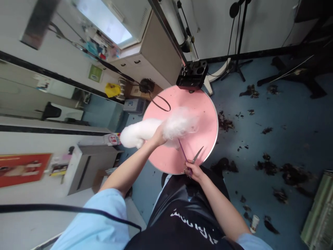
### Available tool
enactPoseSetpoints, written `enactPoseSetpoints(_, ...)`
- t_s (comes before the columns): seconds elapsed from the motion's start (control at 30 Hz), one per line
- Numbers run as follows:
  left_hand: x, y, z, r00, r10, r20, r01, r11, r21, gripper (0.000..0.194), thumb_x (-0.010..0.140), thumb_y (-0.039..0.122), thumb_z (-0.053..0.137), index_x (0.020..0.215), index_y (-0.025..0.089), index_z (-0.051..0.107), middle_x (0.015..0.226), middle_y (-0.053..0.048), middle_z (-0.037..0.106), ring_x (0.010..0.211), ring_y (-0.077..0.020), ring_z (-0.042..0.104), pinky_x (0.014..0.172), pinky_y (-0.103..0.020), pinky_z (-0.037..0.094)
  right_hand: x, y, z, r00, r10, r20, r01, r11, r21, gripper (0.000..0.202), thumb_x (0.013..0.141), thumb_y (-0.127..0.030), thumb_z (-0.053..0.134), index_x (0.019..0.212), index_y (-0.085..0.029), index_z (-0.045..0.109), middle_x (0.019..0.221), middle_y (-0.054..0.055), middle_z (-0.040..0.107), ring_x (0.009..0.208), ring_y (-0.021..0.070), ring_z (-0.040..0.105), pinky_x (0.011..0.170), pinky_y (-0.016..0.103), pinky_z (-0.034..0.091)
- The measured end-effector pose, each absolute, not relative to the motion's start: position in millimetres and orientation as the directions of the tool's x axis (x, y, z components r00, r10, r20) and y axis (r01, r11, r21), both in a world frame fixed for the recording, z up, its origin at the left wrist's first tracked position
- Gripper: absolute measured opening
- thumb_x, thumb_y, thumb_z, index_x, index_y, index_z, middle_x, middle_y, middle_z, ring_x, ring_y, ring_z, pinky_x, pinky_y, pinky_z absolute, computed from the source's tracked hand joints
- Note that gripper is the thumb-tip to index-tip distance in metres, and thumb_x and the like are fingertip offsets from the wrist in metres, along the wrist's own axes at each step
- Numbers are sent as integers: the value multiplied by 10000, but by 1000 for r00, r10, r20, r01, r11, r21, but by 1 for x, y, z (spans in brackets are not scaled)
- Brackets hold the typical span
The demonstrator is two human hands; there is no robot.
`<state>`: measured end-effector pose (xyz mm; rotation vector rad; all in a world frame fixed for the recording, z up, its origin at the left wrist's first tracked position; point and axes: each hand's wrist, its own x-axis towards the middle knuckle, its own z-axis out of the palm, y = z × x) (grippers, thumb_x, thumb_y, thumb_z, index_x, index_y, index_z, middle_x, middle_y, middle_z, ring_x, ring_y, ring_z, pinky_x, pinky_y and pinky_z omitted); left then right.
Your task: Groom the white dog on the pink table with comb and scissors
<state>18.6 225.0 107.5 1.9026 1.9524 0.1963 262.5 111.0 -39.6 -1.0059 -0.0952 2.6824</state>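
Bright daylight from the window (104, 21), soft shadows, strong fisheye bending at edges, left side motion-blurred

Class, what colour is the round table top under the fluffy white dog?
Pink, with a pale rim; the round table top shows in the head view.

White lettering on the black apron (187, 218) is too blurred to read.

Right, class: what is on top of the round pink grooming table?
On the round pink grooming table stands a fluffy white dog, gripped by the left hand. The right hand holds open scissors above it. The dog's legs and face are hidden.
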Motion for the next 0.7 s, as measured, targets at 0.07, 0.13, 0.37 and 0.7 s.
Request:
enactPoseSetpoints(0.07, 14, 219, 104, -15, 980, -197, 922, 90, 377, 504, 796, 495, 618, 1111, 112, 706, 1293, -210, 761, 1373, -414, 656, 1275, -502, 465, 265, 114, -43, -721, 268, -639, -234, -962, -139, 392, 614, -378, 922, 749, -210, 594, 528, -95, 458, 448, 59, 342, 451, 217, 252)
enactPoseSetpoints(0.13, 9, 214, 101, -38, 980, -194, 916, 111, 385, 537, 757, 547, 649, 1114, 148, 684, 1251, -196, 776, 1382, -412, 652, 1264, -524, 476, 269, 117, -46, -728, 244, -641, -215, -969, -125, 364, 624, -348, 913, 739, -207, 598, 504, -94, 447, 437, 63, 335, 442, 221, 228)
enactPoseSetpoints(0.37, 4, 203, 93, -94, 990, -109, 914, 129, 384, 562, 764, 526, 623, 1189, 163, 686, 1171, -174, 793, 1332, -381, 690, 1220, -505, 533, 270, 129, -53, -736, 214, -643, -173, -977, -127, 330, 667, -327, 893, 745, -203, 598, 500, -97, 452, 412, 52, 308, 429, 211, 201)
enactPoseSetpoints(0.7, 13, 203, 99, -82, 993, -83, 930, 106, 351, 640, 757, 391, 605, 1334, 118, 655, 1322, -191, 755, 1312, -399, 697, 1206, -533, 537, 270, 138, -55, -727, 237, -645, -111, -967, -230, 291, 727, -270, 873, 721, -200, 590, 510, -80, 485, 430, 67, 352, 446, 212, 264)
